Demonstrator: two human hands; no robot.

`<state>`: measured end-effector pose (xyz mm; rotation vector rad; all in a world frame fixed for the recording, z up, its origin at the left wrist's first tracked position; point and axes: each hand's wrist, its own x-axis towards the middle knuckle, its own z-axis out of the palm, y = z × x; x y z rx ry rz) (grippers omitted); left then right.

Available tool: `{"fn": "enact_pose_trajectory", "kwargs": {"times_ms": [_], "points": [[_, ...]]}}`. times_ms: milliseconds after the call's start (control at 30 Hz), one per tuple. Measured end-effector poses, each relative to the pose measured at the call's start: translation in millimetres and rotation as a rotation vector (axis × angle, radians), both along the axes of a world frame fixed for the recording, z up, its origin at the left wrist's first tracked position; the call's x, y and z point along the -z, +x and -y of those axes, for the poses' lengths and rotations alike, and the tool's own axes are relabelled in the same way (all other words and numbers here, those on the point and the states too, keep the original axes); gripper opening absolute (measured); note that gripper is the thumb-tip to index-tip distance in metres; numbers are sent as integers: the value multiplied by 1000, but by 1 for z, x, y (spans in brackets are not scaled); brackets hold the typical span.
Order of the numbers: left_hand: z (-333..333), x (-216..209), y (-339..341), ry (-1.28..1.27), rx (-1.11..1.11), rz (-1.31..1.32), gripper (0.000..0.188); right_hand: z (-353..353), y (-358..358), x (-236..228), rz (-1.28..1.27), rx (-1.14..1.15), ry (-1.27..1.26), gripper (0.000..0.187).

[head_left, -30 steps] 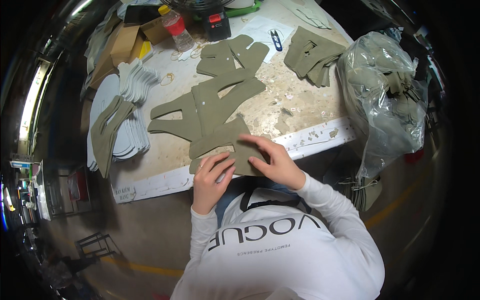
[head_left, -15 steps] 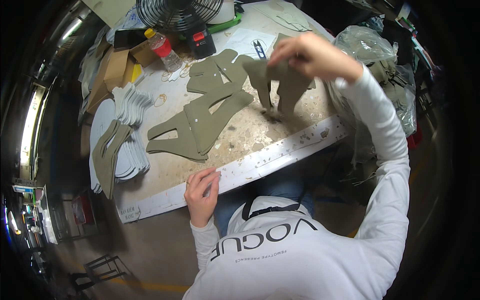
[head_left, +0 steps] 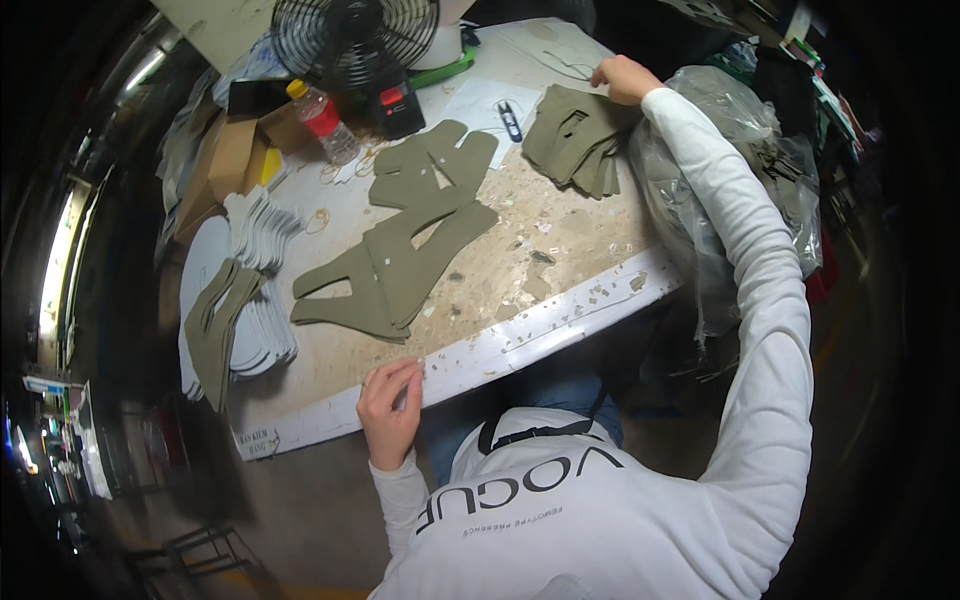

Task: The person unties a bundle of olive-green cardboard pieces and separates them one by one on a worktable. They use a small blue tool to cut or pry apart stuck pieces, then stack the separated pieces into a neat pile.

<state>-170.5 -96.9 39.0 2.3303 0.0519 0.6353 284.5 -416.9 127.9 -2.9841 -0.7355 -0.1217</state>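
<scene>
Pieces of olive material [head_left: 560, 150] lie piled right on the table [head_left: 480, 285]; beside them, the right hand [head_left: 628, 80] curls, left hand [head_left: 388, 402] half-curled near-edge. I can't tell if either grips anything.

the olive pieces [head_left: 412, 272] look like matt cloth, the bag [head_left: 725, 105] glossy plastic, the tabletop [head_left: 505, 262] worn and rough.
</scene>
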Motion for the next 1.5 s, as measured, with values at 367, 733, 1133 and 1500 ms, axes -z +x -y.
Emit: {"fn": "enact_pose_trajectory", "kwargs": {"times_ms": [367,733,1133,1500], "points": [[-33,-14,61,93,-189,-230,21,-50,-224,-35,143,-720,318,33],[-18,3,81,212,-302,-378,29,-84,-328,54,-546,-631,751,21],[29,-11,35,-1021,250,-145,31,-169,-302,112,-2049,-192,2121,52],[27,12,65,-871,7,7,38,-151,-315,110,-1713,-82,1972,46]]}}
